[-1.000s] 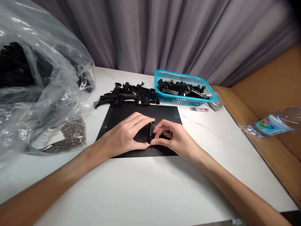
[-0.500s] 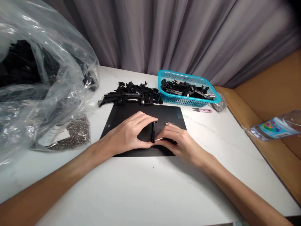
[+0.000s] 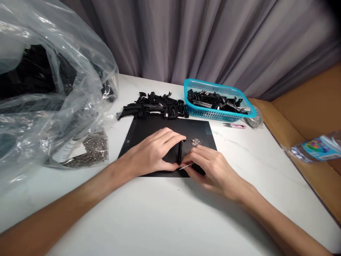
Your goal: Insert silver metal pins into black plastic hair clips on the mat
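Observation:
My left hand (image 3: 156,151) grips a narrow black plastic part (image 3: 180,152) between thumb and fingers, one at each end, above the black mat (image 3: 149,129). Close to the part's near end, my right hand (image 3: 209,165) is closed around a thin metal tool (image 3: 185,166) with a slim shaft; its handle is hidden in the palm. Just beyond the right fingers lies a small heap of tiny metal pieces (image 3: 196,142) on the mat. Whether the tool's tip touches the part, I cannot tell.
Behind the mat is a pile of black plastic parts (image 3: 154,106). A blue basket (image 3: 221,114) holds more, with pink thread snips (image 3: 234,126) before it. Clear bags (image 3: 87,147) crowd the left. A bottle (image 3: 317,147) lies on cardboard (image 3: 306,106) at the right.
The metal tool's tip has come away from the black part's lower end, and my right hand has drawn slightly nearer to me. The metal heap shows more fully. The whole view has shifted a little.

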